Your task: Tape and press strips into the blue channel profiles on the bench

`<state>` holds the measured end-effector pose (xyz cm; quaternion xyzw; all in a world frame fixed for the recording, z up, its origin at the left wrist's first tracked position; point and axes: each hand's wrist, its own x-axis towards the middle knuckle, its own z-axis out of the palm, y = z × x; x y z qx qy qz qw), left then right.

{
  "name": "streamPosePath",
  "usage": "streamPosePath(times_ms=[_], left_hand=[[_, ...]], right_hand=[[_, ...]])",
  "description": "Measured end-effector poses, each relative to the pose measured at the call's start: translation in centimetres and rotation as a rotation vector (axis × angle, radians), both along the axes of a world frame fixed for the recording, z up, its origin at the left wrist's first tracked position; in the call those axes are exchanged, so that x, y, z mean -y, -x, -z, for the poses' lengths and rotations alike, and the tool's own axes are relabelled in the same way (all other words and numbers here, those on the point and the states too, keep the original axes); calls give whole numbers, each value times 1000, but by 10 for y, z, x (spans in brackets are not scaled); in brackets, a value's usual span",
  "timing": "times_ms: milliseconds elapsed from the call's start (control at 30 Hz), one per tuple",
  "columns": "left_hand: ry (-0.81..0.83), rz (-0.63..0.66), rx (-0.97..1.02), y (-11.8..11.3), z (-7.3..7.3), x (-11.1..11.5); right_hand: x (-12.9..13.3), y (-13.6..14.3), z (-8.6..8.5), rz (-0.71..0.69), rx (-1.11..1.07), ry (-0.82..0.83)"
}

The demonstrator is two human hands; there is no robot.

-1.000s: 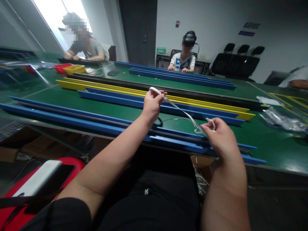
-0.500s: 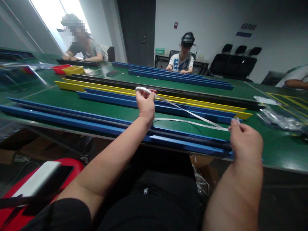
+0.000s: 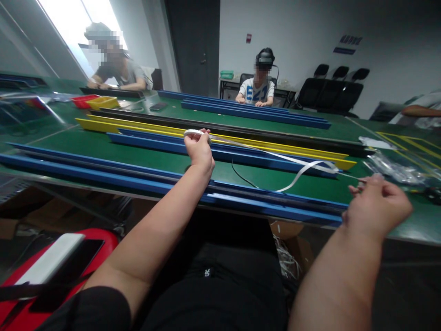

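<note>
My left hand (image 3: 200, 151) is closed on a roll of white tape (image 3: 191, 132), above the blue and yellow channels. From the roll a white strip (image 3: 262, 151) stretches rightward, and a loop of it hangs over the near part of the table. At the right, my right hand (image 3: 377, 202) pinches the strip's far portion between thumb and fingers. Below the hands a long blue channel (image 3: 144, 180) with a dark strip inside runs along the front edge. Farther back lie a shorter blue channel (image 3: 151, 142) and a yellow channel (image 3: 310, 151).
A long black channel (image 3: 241, 128) and several blue channels (image 3: 255, 110) lie farther across the green table (image 3: 86, 147). Clear plastic bags (image 3: 396, 170) are at the right. Two co-workers sit opposite. A red stool (image 3: 103, 243) holding a white box (image 3: 51, 257) stands at my left.
My right hand has moved right and slightly down, drawing the strip out. The strip's lower run has become a curled loop. My left hand with the roll has shifted a little left.
</note>
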<state>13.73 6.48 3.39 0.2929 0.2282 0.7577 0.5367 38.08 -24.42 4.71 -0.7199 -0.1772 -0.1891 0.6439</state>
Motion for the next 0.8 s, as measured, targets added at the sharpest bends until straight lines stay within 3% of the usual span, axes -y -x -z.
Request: streamPosePath(times_ms=[100, 167, 233, 367, 567, 700, 800], left_hand=[[-13, 6, -39, -1, 1, 1], [-23, 7, -49, -2, 2, 1], [-15, 11, -38, -2, 2, 1], [16, 25, -7, -2, 1, 1], [-25, 40, -61, -3, -2, 6], [-40, 94, -67, -4, -1, 8], [-25, 147, -57, -5, 0, 9]], right_hand=[[-9, 1, -4, -169, -142, -380], [-10, -2, -4, -389, -300, -483], [-8, -4, -3, -514, -394, -473], [-6, -5, -2, -591, -349, -366], [-12, 19, -16, -796, -355, -398], [-15, 44, -22, -846, -388, -202], [-17, 59, -21, -950, -314, 235]])
